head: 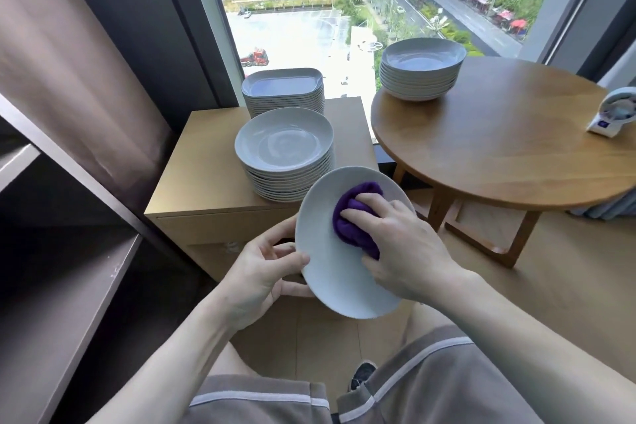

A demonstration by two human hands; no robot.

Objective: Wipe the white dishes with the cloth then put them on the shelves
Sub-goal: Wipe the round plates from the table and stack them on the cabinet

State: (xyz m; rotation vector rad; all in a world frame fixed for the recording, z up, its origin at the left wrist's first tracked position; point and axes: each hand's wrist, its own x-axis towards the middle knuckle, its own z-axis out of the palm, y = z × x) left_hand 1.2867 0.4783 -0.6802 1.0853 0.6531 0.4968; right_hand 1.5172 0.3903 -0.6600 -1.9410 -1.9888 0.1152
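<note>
- Purple bunched cloth (pixel 354 217), gripped in the right hand (pixel 402 251), is pressing on the round white ceramic plate (pixel 330 282)
- Left hand (pixel 261 272) is pinching its left rim, off the wooden cabinet's (pixel 192 182) front edge
- Dark shelves (pixel 79 293) are lying left, nearer that hand

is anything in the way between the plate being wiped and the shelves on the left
Nothing visible does. The round white plate, held by the left hand, has open space toward the dark shelves; the light wooden cabinet stands beyond it, not between.
</note>
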